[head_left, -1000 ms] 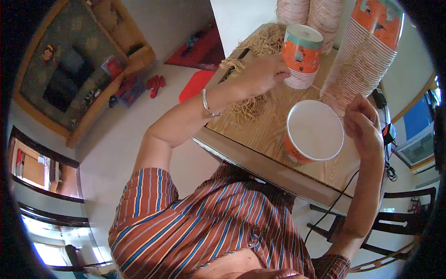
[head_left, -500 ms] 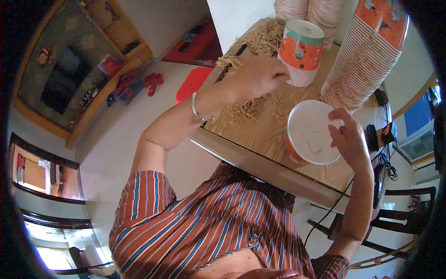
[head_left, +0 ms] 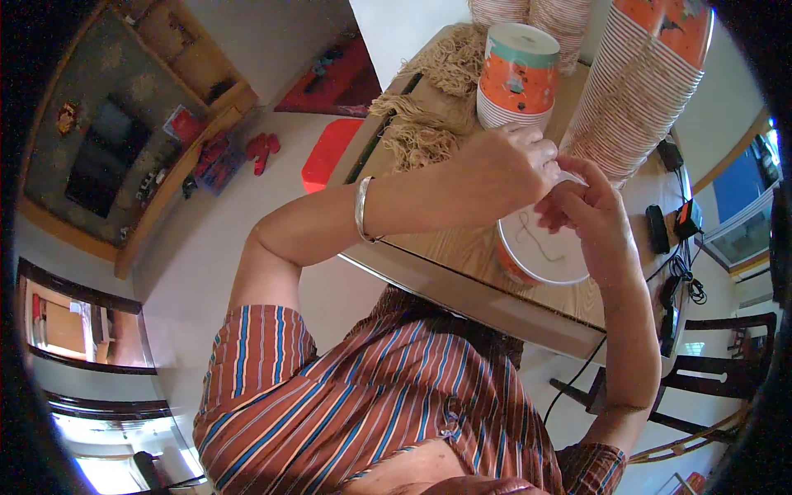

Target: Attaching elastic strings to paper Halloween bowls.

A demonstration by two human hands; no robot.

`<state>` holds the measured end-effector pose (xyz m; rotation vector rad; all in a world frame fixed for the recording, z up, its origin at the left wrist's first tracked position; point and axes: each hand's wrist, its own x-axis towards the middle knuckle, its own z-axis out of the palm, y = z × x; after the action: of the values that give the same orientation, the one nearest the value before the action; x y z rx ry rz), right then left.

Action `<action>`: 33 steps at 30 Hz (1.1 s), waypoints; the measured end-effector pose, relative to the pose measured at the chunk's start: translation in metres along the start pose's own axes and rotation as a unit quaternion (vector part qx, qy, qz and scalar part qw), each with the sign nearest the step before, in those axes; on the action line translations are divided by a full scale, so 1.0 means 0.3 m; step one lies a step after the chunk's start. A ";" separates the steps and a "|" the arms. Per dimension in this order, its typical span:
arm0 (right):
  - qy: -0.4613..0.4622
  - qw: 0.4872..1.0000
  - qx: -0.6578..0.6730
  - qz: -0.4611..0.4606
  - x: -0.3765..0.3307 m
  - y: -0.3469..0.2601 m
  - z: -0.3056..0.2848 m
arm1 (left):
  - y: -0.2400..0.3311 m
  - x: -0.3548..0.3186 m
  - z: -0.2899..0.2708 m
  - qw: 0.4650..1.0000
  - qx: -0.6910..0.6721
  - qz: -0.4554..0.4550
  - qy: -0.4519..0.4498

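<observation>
A paper tub (head_left: pixel 540 262) with a white inside and an orange printed wall stands near the table's front edge, its open mouth tipped toward me. Inside it lies a thin loose piece of tan string (head_left: pixel 540 238). My left hand (head_left: pixel 516 167), with a bangle on the wrist, is closed at the tub's far rim. My right hand (head_left: pixel 592 202) meets it there from the right, with fingers curled and pinched over the rim. Whatever sits between the fingertips of either hand is hidden. Behind my left forearm lie bundles of tan string (head_left: pixel 417 140).
A short stack of orange and green tubs (head_left: pixel 517 78) stands upside down behind my hands. To its right leans a tall stack of tubs (head_left: pixel 639 95), with more stacks (head_left: pixel 561 29) at the back. Black cables (head_left: pixel 683 268) lie at the table's right edge, by a dark chair (head_left: pixel 714 371).
My left hand has come from beside the string bundles, rightward and nearer, to the tub's rim. My right hand has shifted slightly left and now touches or nearly touches it.
</observation>
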<state>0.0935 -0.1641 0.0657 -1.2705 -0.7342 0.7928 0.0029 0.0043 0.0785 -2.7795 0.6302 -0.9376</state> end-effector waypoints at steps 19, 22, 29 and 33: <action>0.135 0.987 -0.084 -0.013 -0.096 0.015 -0.023 | -0.047 -0.004 -0.025 0.841 -0.450 -0.299 0.017; 0.142 0.984 -0.106 -0.033 -0.096 0.029 -0.024 | -0.022 0.000 -0.012 0.845 -0.464 -0.265 -0.004; 0.159 0.976 -0.140 -0.048 -0.094 0.038 0.021 | 0.035 0.012 0.012 0.873 -0.440 -0.207 -0.042; 0.147 0.972 -0.166 -0.073 -0.086 0.061 0.018 | 0.024 -0.013 0.034 0.839 -0.482 -0.241 -0.076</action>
<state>0.0733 -0.1809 0.0475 -1.5746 -0.7273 0.3580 0.0039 -0.0004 0.0662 -4.0098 0.4449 -0.4856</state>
